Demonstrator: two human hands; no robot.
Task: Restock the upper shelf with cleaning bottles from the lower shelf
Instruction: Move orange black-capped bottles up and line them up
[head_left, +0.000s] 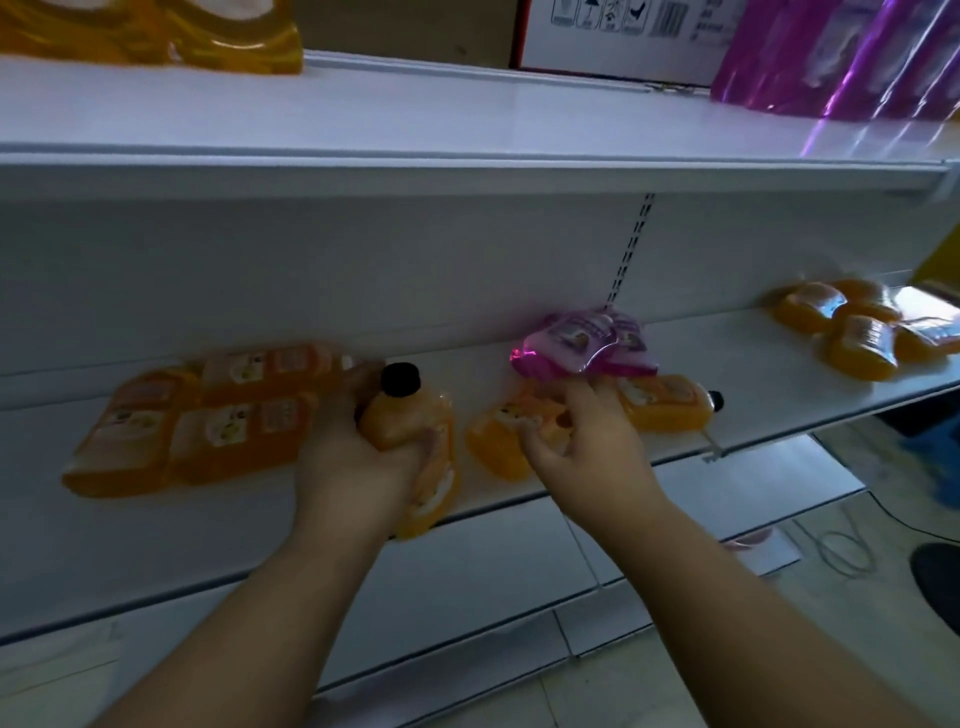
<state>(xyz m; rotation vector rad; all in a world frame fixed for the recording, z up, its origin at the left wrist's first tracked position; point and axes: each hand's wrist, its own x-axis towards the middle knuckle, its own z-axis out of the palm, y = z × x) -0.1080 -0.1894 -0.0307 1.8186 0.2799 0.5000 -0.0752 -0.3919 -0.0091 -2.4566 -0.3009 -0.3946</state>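
Note:
My left hand (358, 457) grips an orange bottle with a black cap (415, 415) at the front of the lower shelf (779, 431). My right hand (582, 441) curls its fingers round another orange bottle (498, 441) lying on that shelf. A third orange bottle with a black cap (670, 405) lies just right of that hand. A pink pouch pack (582, 348) lies behind my right fingers. Several orange bottles lie flat in a group (208, 415) to the left. The upper shelf (415, 119) is bare in its middle.
More orange bottles (852, 327) lie at the lower shelf's right end. On the upper shelf stand an orange pack (156, 36) at left, a white carton (623, 36) at the back, and purple packs (841, 57) at right. A cable (841, 545) lies on the floor.

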